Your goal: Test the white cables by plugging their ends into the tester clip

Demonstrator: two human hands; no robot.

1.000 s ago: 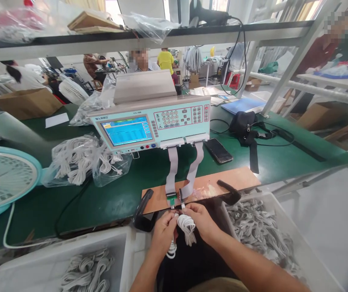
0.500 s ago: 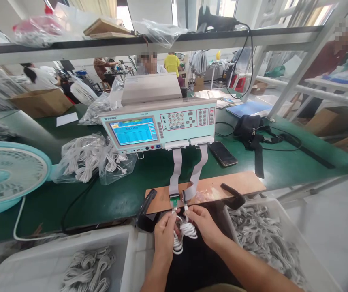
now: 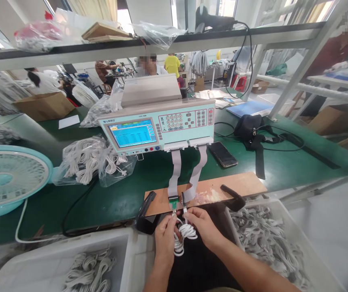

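A coiled white cable [image 3: 188,231] hangs between my two hands at the front edge of a wooden board [image 3: 237,184]. My left hand [image 3: 165,233] pinches one plug of it at a small green circuit board [image 3: 174,204]. With thumb and fingertips, my right hand [image 3: 202,223] grips the cable's other plug at the black connector of the second ribbon cable [image 3: 198,170]. Whether the plugs are fully seated I cannot tell. Both ribbon cables run up to a cable tester [image 3: 158,125] with a lit blue screen [image 3: 133,134].
White bins of coiled cables stand at the lower left [image 3: 125,251] and right [image 3: 295,227]. On the green table lie bagged cables [image 3: 85,160], a phone [image 3: 223,155] and a black bag [image 3: 249,129]. A turquoise fan [image 3: 3,178] is at left. Black clamps [image 3: 145,211] flank the board.
The view has shifted slightly. Both hands stay at the connectors with the cable, and the text on the tester's screen looks different.
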